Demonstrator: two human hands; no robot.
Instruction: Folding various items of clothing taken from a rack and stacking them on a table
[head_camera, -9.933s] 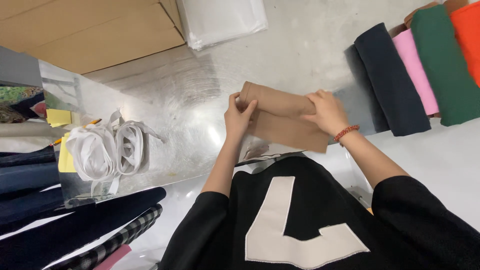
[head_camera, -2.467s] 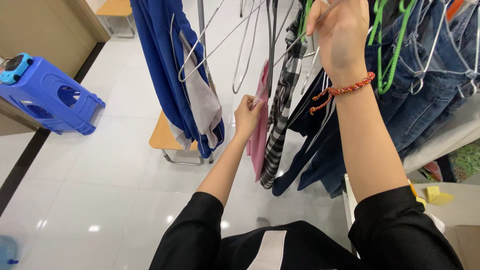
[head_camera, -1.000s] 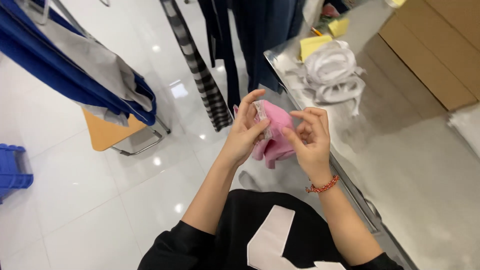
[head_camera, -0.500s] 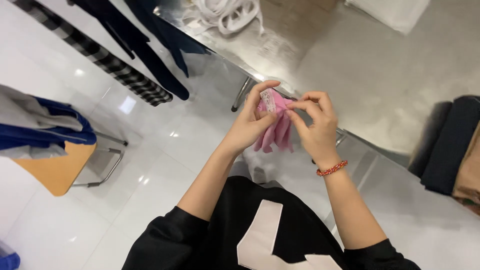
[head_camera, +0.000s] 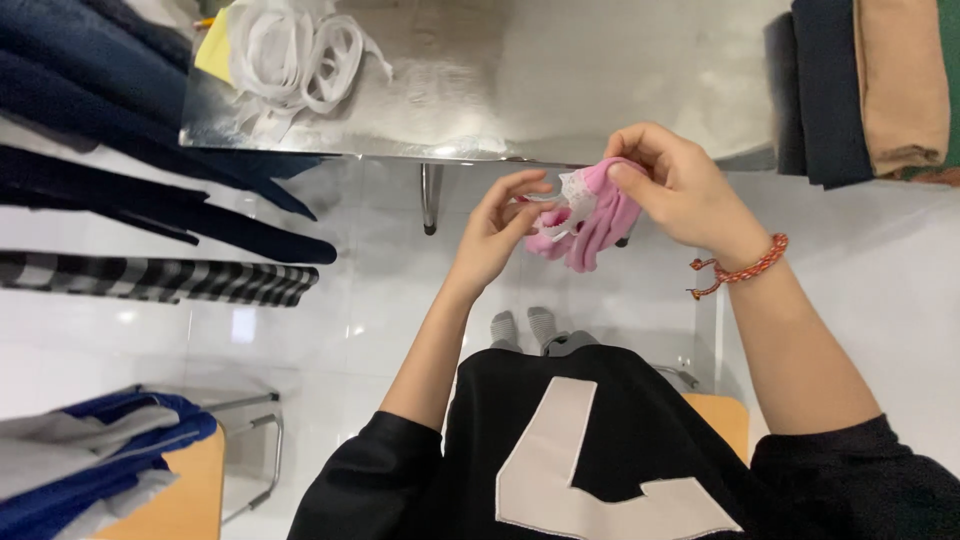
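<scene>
Both hands are gripping the small pink knitted garment with white lace trim (head_camera: 590, 215) just before the shiny steel table's edge (head_camera: 400, 155): right hand (head_camera: 680, 185) pinching its top, left hand (head_camera: 500, 235) nipping the lower-left end, bundle slanting between them.

labels: small white tag (head_camera: 572, 195) | on pink garment (head_camera: 600, 225) | mid-frame

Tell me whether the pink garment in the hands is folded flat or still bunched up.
Bunched up. The pink garment hangs in loose vertical folds between the left hand and right hand, held in the air in front of the metal table.
</scene>
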